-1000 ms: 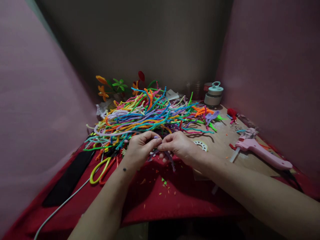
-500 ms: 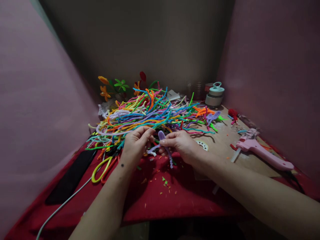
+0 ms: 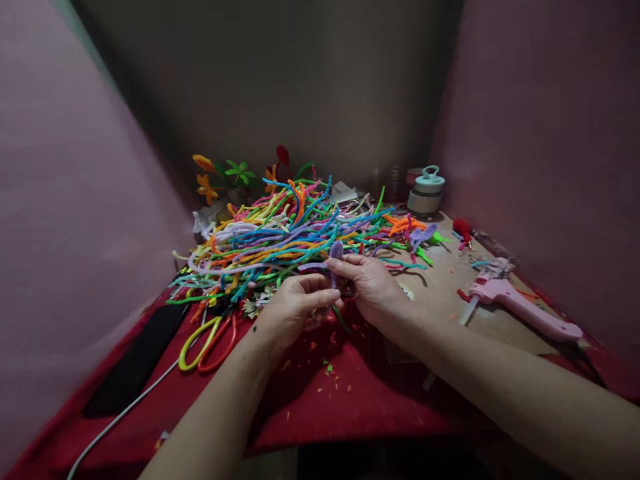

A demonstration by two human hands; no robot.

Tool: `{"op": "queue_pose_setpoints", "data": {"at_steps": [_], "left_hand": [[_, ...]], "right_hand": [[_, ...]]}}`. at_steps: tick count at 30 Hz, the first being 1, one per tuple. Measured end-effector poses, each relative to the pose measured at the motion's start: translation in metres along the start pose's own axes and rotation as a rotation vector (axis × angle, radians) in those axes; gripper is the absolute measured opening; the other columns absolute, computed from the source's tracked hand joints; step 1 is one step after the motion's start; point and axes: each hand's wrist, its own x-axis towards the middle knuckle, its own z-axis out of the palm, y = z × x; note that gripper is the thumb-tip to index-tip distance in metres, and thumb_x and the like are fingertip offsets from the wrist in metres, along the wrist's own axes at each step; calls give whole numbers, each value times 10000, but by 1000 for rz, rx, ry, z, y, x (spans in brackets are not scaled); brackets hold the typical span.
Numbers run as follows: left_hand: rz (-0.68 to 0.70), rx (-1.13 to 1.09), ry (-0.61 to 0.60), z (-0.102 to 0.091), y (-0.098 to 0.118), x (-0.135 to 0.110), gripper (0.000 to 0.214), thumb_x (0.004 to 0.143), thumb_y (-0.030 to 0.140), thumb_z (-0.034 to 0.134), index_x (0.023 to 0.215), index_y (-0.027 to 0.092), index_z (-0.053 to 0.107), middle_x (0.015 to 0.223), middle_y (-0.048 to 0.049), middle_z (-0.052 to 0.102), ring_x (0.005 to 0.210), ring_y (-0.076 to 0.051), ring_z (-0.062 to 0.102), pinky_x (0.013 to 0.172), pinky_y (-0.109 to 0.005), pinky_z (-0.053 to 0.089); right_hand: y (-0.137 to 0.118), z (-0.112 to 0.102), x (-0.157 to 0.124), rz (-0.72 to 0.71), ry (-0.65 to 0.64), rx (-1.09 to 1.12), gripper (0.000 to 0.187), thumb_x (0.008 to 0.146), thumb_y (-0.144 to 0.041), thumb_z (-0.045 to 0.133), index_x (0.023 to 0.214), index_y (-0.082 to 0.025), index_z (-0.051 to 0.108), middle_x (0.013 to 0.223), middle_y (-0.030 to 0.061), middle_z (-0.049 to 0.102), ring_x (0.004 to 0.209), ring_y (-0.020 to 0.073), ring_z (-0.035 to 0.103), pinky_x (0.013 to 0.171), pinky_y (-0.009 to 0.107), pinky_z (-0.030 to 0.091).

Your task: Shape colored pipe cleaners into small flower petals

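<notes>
A purple pipe cleaner (image 3: 337, 251), bent into a loop at its top, stands up between my two hands. My right hand (image 3: 373, 283) is closed, pinching it just under the loop. One purple strand sticks out to the left from that pinch. Lower down, my left hand (image 3: 300, 300) has thumb and fingers closed on the strand that hangs from the loop. The fingertips hide most of this hanging strand. Just behind my hands lies a large heap of colourful pipe cleaners (image 3: 280, 233).
Scissors (image 3: 200, 343) with yellow and red handles and a black phone (image 3: 137, 360) lie to the left, by a white cable (image 3: 123, 417). A pink glue gun (image 3: 525, 310) rests on a brown board (image 3: 445, 273) at right. Pipe-cleaner flowers (image 3: 205, 187) stand behind the heap.
My left hand has moved down and right, from beside the loop to the hanging strand. My right hand has lifted the loop slightly and shifted right, turning the side strand more level.
</notes>
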Motion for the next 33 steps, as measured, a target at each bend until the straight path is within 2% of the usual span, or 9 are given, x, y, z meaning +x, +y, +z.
{"op": "queue_pose_setpoints", "data": {"at_steps": [6,10,16,20,24,33], "left_hand": [[76,-25,-36,7,-6,0,180,681,259,672,716,154,530,526,55,505,361,-35,399,327,-150,315],[126,41,-7,8,-6,0,189,690,236,668,688,157,496,511,64,494,366,-29,408,341,-137,300],[45,29,-54,9,-4,-2,203,716,264,643,704,174,462,486,69,500,319,-20,340,311,-131,239],[-14,97,-72,1,0,-6,203,711,268,648,708,163,474,520,40,553,316,-23,378,306,-127,255],[-7,91,-55,-5,3,-7,210,703,267,659,690,156,480,516,38,550,303,-22,373,285,-126,261],[10,-52,-121,-6,2,-5,175,697,208,661,823,121,576,653,-22,604,432,-70,510,356,-181,447]], "right_hand": [[-1,0,1,-6,70,62,227,565,-269,718,577,-137,534,479,-42,512,415,64,435,431,213,305],[0,1,1,32,75,96,202,605,-251,675,570,-149,504,460,-46,487,405,72,429,428,223,299],[1,0,3,-18,66,67,228,595,-262,681,556,-149,487,470,-48,472,400,58,395,426,222,262],[3,-2,6,-65,53,16,247,581,-284,701,568,-149,494,465,-62,437,405,47,338,435,225,232],[4,-4,9,-82,24,38,231,582,-295,698,623,-154,520,497,-57,452,432,58,341,448,233,227],[-1,-7,13,-148,98,-11,245,580,-332,688,562,-155,520,441,-66,416,416,59,307,444,235,194]]}}
